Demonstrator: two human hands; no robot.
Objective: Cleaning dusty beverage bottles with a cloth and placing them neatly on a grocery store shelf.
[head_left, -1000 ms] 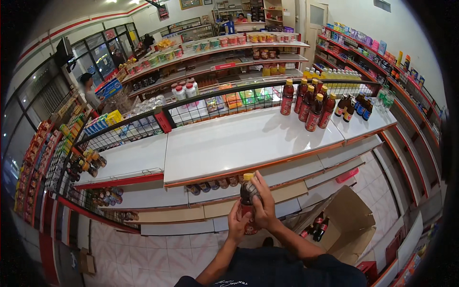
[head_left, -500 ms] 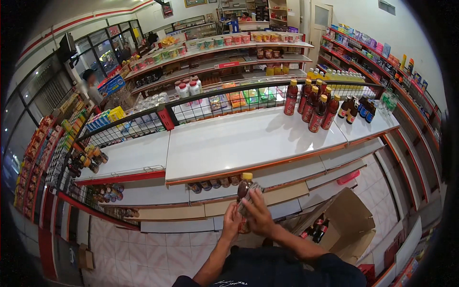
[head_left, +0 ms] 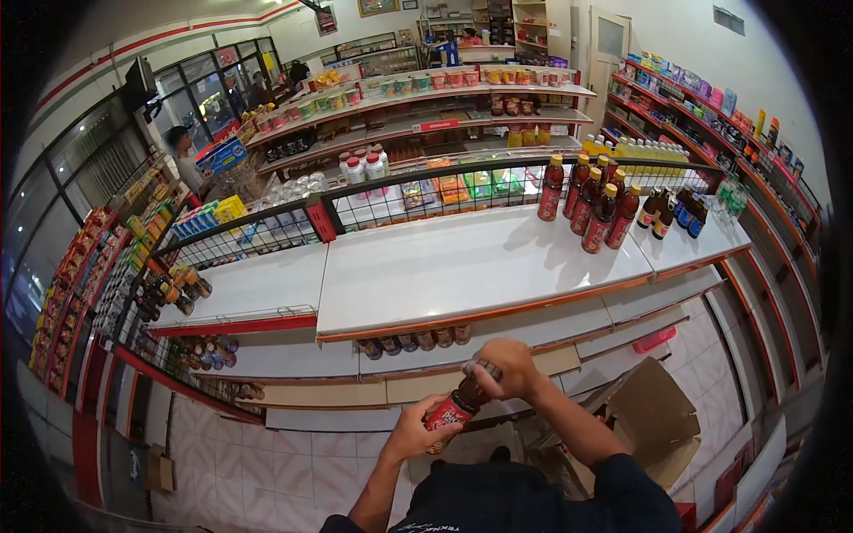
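In front of my body I hold a plastic bottle (head_left: 451, 412) of dark drink with a red label, tilted with its top up to the right. My left hand (head_left: 415, 432) wraps round its lower part. My right hand (head_left: 508, 368) is closed over the bottle's top, pressing a greyish patterned cloth (head_left: 484, 369) against it; the cap is hidden. Beyond my hands runs a white shelf top (head_left: 471, 271). On its right part stands a group of similar red-labelled bottles (head_left: 597, 218) with yellow caps, upright.
Small dark bottles (head_left: 659, 222) and blue-labelled bottles (head_left: 691, 216) stand right of the group. A black wire rail (head_left: 391, 202) edges the shelf's back. Lower shelves hold several jars (head_left: 413, 341). An open cardboard box (head_left: 656, 413) sits on the floor at right. A person (head_left: 184, 155) stands far left.
The bottle has tilted further to the right, and its label shows more. My right hand has moved with the cloth from the bottle's side up over its top. The view has shifted slightly.
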